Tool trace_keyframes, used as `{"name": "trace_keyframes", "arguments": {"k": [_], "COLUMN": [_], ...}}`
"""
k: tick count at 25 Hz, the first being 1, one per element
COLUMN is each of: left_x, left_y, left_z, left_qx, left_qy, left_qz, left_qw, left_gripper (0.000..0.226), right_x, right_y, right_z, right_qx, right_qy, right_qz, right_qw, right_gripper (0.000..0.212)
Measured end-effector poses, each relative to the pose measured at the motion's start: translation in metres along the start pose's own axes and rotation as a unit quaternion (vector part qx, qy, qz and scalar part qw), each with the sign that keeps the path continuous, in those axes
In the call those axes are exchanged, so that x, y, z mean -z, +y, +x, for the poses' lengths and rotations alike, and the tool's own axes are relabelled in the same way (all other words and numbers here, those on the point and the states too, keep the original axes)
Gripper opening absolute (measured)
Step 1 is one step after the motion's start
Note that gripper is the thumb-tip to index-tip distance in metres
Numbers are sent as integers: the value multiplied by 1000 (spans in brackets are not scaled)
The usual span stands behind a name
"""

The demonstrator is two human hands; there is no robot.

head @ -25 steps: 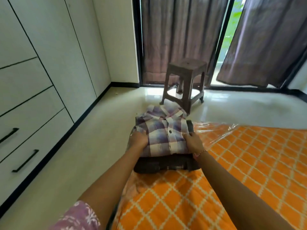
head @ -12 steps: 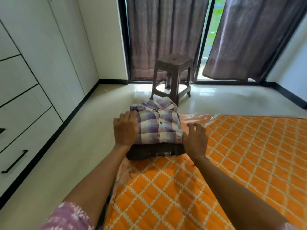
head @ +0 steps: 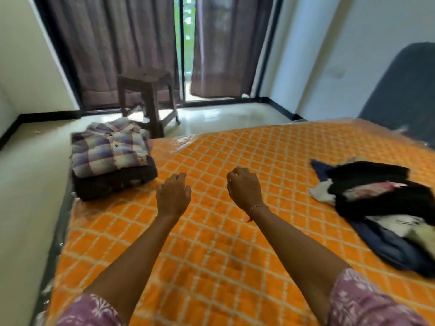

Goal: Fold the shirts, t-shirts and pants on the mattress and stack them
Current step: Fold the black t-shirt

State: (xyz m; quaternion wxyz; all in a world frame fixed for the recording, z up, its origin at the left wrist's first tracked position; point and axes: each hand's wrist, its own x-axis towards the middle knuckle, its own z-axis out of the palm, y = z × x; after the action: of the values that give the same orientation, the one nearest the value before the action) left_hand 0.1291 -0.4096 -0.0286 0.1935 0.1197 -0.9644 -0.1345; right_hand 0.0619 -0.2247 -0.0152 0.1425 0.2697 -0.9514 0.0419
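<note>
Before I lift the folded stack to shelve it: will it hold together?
Probably not by itself: the plaid shirt lies loose on the dark folded garment, so it may slide. Both look soft and would likely sag unless supported underneath.

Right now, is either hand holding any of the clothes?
No. The left hand and right hand hover empty over the mattress, fingers loosely curled.

Single head-worn wide-angle view. Looks forward and down across mattress (head: pixel 211 231) toward curtains (head: pixel 113 43); forearms enter from bottom edge, close to lens.
</note>
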Motion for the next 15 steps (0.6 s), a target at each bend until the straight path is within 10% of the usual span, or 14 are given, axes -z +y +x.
{"name": "trace_keyframes", "arguments": {"k": [15], "left_x": [-154], "left_y": [383], "left_z": [9], "left_qx": [-152], "left_qy": [-148], "left_qz": [-146], "left_qw": [966], "left_gripper": [37], "right_x": [25], "right_y": [362], "right_z": [-148], "right_qx": [-166], "right_qy": [-11], "right_qz": [-182], "right_qw": [969], "right_gripper": [38]}}
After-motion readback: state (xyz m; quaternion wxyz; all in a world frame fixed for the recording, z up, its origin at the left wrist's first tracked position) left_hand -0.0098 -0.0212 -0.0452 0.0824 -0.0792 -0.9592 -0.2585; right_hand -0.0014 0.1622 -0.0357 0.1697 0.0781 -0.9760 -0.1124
